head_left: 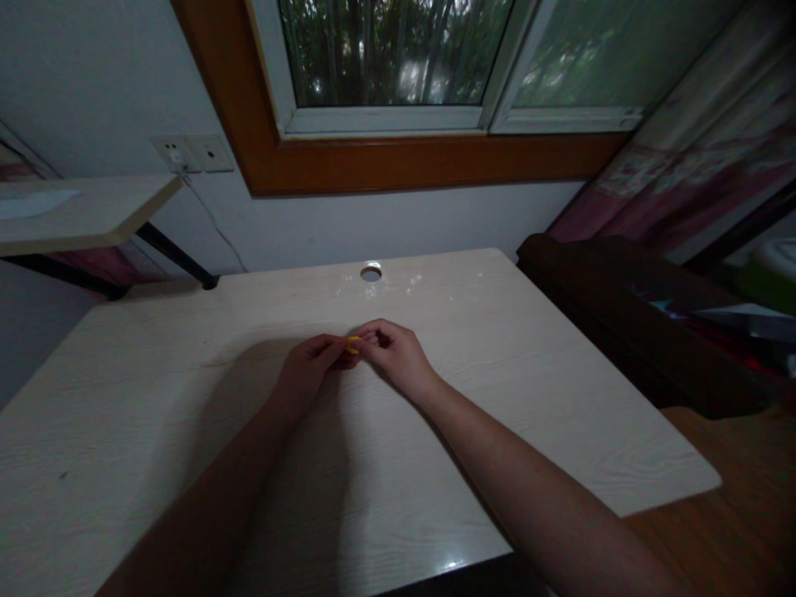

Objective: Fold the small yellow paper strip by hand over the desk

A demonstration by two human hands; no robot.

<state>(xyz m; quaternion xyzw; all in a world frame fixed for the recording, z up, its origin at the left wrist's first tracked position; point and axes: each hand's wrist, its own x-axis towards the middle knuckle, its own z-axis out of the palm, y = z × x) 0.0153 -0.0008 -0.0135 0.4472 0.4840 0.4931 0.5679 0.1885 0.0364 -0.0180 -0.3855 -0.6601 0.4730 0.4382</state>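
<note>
Presently pinching small yellow piece [352, 344] with left hand [314, 358] and right hand [396, 352], possibly dropping it from too loose grip

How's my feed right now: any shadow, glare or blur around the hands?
Head view: dim overall, with a broad soft shadow on the pale wood-grain tabletop beside the bare left hand; head view: glare speckles around the round hole; head view: the small yellow piece at the fingertips lacks readable detail, and the green-and-white object far right looks blurred.
</note>
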